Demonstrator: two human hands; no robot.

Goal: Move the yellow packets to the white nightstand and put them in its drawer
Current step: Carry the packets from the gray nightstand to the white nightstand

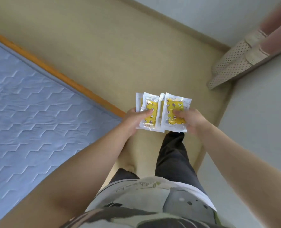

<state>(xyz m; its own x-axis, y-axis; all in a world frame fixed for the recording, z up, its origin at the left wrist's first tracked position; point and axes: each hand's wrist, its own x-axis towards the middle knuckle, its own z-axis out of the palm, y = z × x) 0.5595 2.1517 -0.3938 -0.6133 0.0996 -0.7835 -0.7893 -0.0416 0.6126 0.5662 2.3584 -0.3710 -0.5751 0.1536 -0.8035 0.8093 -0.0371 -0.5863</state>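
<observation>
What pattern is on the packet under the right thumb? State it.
Packet: yellow, dotted with small white shapes, inside a clear wrapper; head view.

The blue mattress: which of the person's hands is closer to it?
Left. The left hand, holding yellow packets, is right beside the corner of the blue mattress. The right hand, holding more of them, is farther off, beyond the packets.

Head camera looks seemingly straight down at the floor [103,46].
</observation>
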